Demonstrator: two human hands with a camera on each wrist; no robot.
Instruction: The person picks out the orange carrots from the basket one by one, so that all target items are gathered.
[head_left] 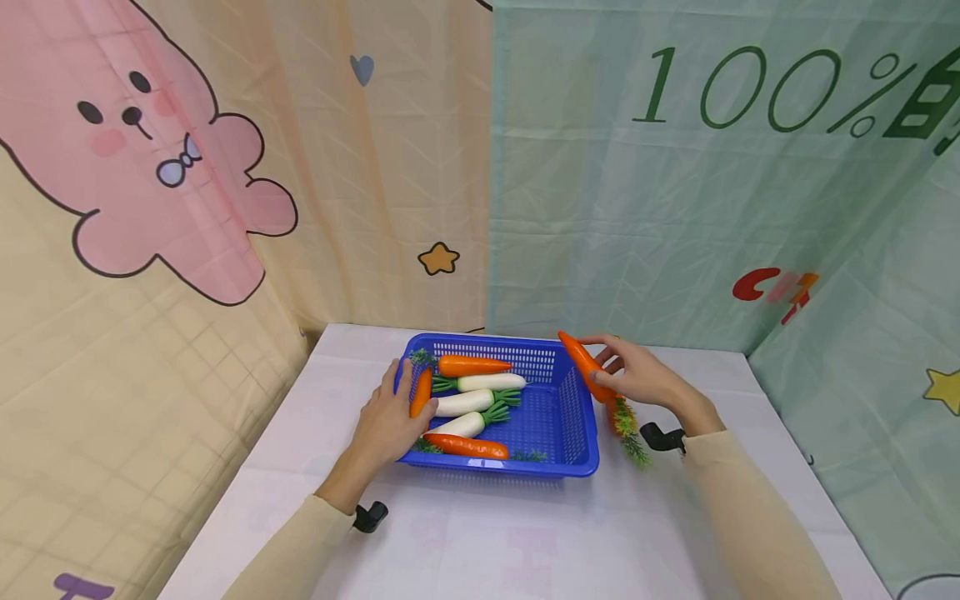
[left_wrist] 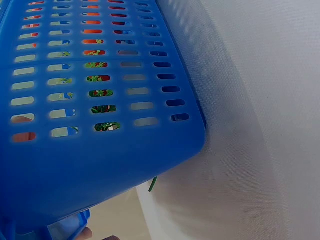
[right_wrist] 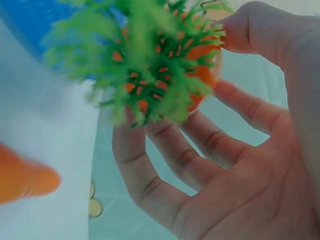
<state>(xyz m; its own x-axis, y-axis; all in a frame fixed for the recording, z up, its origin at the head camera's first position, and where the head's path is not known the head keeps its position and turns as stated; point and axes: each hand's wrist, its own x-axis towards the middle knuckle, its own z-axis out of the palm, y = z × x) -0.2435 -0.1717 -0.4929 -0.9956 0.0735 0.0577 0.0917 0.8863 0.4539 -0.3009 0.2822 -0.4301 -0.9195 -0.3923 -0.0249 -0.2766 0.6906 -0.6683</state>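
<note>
A blue plastic basket (head_left: 573, 467) sits on the table, with three white radishes (head_left: 491, 382) and three carrots (head_left: 472, 365) lying in it. My left hand (head_left: 386, 421) grips its left rim, thumb on the inner side, beside the carrot (head_left: 422, 393) along that wall. Over the right rim, my right hand (head_left: 637, 373) pinches another carrot (head_left: 581, 358) between thumb and fingers. Its tip points up and away; its green leaves (right_wrist: 150, 65) hang toward the wrist. Below, partly hidden, is a further orange carrot (right_wrist: 25, 177) on the table.
The white-covered table (head_left: 510, 542) meets a patterned cloth curtain (head_left: 405, 167) at the back, and more cloth hangs on both sides. Black wrist cameras (head_left: 663, 437) are strapped under both wrists. Perforated basket wall (left_wrist: 100, 160) fills much of the left wrist view.
</note>
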